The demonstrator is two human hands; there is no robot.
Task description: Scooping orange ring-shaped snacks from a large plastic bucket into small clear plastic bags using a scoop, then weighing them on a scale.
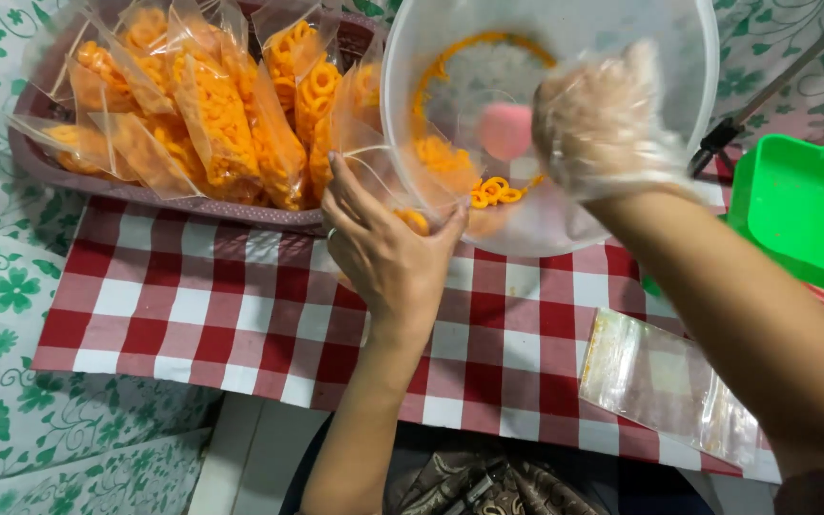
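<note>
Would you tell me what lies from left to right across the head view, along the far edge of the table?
Basket of filled snack bags → clear bowl tilted up → gloved right hand → green tray.

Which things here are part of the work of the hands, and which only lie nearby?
In use:
left hand holding small clear bag
gloved right hand inside clear bowl
orange ring snacks
basket of filled bags

Lying about:
empty flat bags
green tub
checked cloth
</note>
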